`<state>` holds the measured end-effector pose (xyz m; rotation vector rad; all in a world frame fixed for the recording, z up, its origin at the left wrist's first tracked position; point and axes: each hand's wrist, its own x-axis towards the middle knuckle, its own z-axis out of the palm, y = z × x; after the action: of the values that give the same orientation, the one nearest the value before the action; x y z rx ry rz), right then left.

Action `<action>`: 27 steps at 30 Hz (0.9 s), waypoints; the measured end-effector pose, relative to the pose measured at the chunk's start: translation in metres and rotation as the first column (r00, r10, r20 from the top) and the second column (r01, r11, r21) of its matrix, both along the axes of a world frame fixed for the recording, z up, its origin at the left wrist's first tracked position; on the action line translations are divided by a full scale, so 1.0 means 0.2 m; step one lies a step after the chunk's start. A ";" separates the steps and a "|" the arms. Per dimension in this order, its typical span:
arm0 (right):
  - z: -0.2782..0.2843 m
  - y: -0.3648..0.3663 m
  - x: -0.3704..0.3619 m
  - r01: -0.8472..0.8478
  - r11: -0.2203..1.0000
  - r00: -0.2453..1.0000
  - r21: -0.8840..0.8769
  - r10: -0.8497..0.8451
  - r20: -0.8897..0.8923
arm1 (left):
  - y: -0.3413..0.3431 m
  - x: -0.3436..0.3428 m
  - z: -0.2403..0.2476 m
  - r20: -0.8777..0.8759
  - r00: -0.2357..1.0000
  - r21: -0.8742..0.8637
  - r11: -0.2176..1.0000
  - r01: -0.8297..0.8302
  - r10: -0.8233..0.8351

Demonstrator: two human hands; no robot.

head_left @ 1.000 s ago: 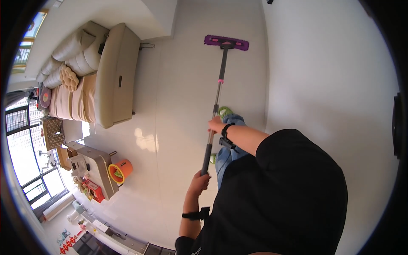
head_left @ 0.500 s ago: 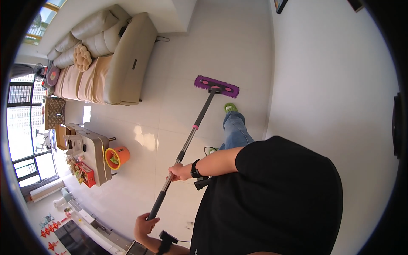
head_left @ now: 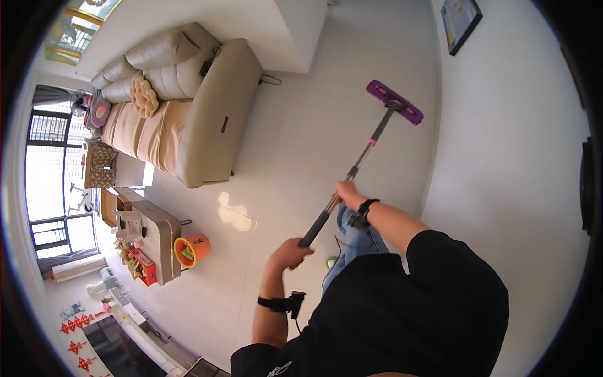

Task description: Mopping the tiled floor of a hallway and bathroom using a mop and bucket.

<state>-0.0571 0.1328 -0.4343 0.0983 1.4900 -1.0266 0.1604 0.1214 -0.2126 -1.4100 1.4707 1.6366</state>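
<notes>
A flat mop with a purple fringed pad (head_left: 411, 114) rests on the pale tiled floor, close to the right-hand wall. Its grey pole slants down and left toward me. My left hand (head_left: 289, 254) is closed around the dark grip at the near end of the pole. Farther up, my right hand (head_left: 347, 193) wraps round the metal middle section. Both wrists carry black straps with small devices. Below the right forearm show my jeans and part of a green shoe (head_left: 331, 262).
A beige sofa (head_left: 210, 125) stands at the left, with a cable on the floor beside it. Nearer are a coffee table (head_left: 164, 235) and an orange bucket (head_left: 201, 248). The white wall (head_left: 496, 144) with a framed picture (head_left: 460, 24) runs along the right.
The mop pad has moved right and farther away, nearer the wall. Both hands have shifted right and forward, still holding the pole. The whole view has swung somewhat.
</notes>
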 end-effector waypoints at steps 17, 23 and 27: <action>-0.10 -0.46 0.11 -0.383 0.911 0.919 0.154 0.392 -0.035 | 0.14 0.23 -0.41 -0.099 0.950 -0.286 0.906 -0.312 0.296; -0.06 0.05 0.89 -0.571 0.815 0.815 0.098 0.548 0.191 | 0.74 0.91 -0.15 0.019 0.897 -0.159 0.887 -0.434 0.442; -0.09 0.52 1.61 -0.615 0.779 0.609 -0.124 0.568 0.554 | 1.20 1.54 0.18 0.090 0.821 -0.132 0.824 -0.552 0.564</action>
<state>0.2649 0.2369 -0.4515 -0.0406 0.8929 -0.3279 0.4685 0.3616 -0.1763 -2.1128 1.1342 1.7726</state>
